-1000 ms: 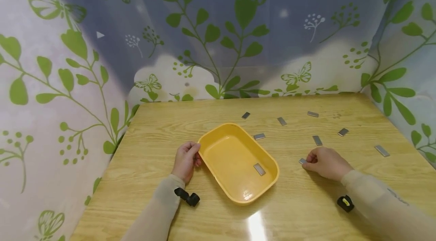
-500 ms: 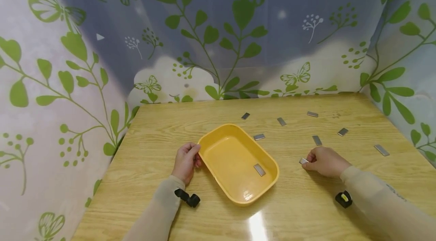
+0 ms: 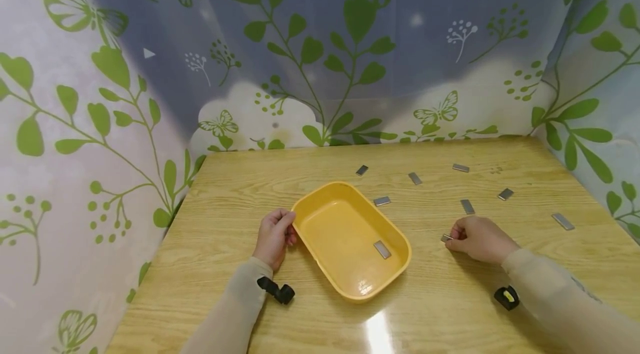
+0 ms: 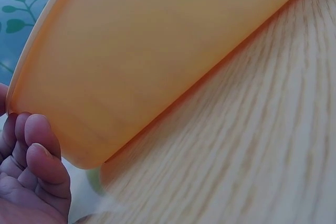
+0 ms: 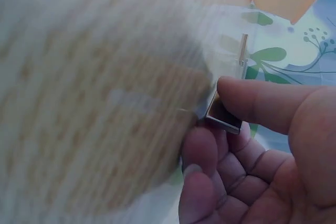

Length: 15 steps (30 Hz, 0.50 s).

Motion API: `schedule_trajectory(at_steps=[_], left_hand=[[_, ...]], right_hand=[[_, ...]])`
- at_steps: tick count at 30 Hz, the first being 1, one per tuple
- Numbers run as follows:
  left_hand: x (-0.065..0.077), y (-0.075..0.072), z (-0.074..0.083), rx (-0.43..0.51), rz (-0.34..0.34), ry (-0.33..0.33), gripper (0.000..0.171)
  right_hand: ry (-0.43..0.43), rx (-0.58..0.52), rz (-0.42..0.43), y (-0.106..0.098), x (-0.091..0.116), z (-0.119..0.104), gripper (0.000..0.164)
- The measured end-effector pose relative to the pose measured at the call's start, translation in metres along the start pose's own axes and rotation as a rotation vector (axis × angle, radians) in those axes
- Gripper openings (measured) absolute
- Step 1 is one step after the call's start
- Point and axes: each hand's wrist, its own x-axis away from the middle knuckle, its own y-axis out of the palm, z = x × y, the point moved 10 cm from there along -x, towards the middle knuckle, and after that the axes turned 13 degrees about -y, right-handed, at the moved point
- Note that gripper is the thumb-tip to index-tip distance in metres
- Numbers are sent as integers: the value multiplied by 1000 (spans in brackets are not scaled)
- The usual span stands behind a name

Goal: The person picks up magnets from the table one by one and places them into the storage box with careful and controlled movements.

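A yellow plastic tray (image 3: 330, 232) sits at an angle on the table, with one small flat metal block (image 3: 382, 249) lying inside near its right end. My left hand (image 3: 273, 237) pinches the tray's left rim, thumb over the edge and fingers below it, as the left wrist view also shows on the tray wall (image 4: 131, 66). To the right of the tray, my right hand (image 3: 480, 240) holds another shiny metal block (image 5: 224, 116) between thumb and fingertips, low over the table. Only an end of this block (image 3: 446, 238) shows in the head view.
Several similar grey metal blocks lie scattered on the wooden table (image 3: 225, 193), among them one block (image 3: 467, 207) just beyond my right hand, one block (image 3: 382, 200) by the tray and one block (image 3: 563, 221) far right. Patterned curtains (image 3: 280, 65) border the table's back and sides.
The metal block in my right fingers has turned slightly and shows less of its face. My left hand and the tray stay where they were.
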Motion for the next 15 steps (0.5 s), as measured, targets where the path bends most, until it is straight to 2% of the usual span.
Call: schedule_trajectory(at_steps=[6,15], left_hand=[[0,1,1,-13,-12,9,25],[2,2,2,-23,-18,8,25]], right_hand=[[-13,19,25,-8,0,-2,19],[16,-24,-17,-6,1,2,18]])
